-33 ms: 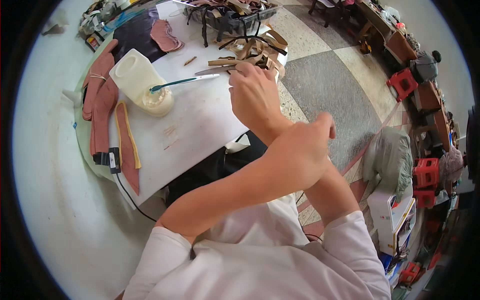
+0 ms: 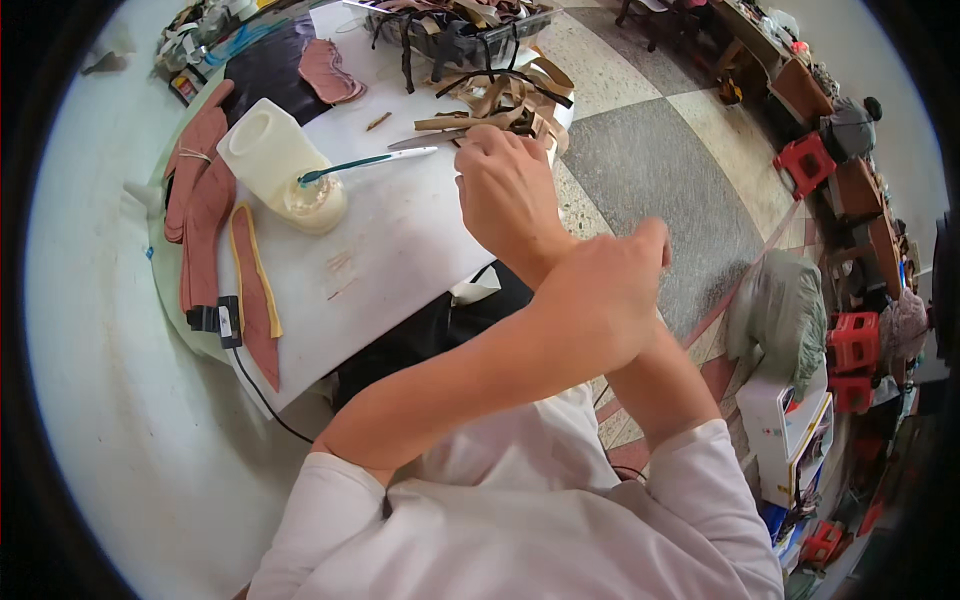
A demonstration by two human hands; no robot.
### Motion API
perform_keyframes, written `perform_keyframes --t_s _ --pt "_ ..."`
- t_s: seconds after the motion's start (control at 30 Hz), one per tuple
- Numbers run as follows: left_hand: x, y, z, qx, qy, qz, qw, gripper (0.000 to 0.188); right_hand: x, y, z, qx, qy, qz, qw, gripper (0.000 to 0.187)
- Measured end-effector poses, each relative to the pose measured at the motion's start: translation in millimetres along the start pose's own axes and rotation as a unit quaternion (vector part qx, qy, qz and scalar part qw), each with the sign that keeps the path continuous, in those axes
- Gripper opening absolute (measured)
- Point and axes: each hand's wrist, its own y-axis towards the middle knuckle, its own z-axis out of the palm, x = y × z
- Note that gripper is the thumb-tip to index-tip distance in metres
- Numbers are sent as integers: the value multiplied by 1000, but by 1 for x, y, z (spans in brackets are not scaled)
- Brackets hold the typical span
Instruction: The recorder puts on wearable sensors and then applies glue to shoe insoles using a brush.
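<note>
We see a pointed metal blade (image 2: 432,139) on the table beside the curled fingers of our right hand (image 2: 507,185), though we cannot tell if they grip it, while our left hand (image 2: 612,290) bends over the right forearm, its fingertips mostly hidden. Our white table (image 2: 400,235) stands on a checked grey-and-cream floor (image 2: 660,180), and we count one blade, one toothbrush (image 2: 370,161) resting on one cut bottle (image 2: 262,150), one tray of scraps (image 2: 490,45) and at least three red stools (image 2: 803,165).
</note>
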Motion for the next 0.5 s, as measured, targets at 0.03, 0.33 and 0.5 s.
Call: perform_keyframes --t_s 0.03,0.33,0.5 --pt "3 0 1 4 1 -2 1000 25 0 0 -2 10 67 11 998 4" --pt "70 -71 -2 -287 -270 4 919 55 -45 23 -51 87 579 249 771 22" --pt "77 -54 36 -52 -647 -51 759 71 -30 29 -57 33 706 277 651 18"
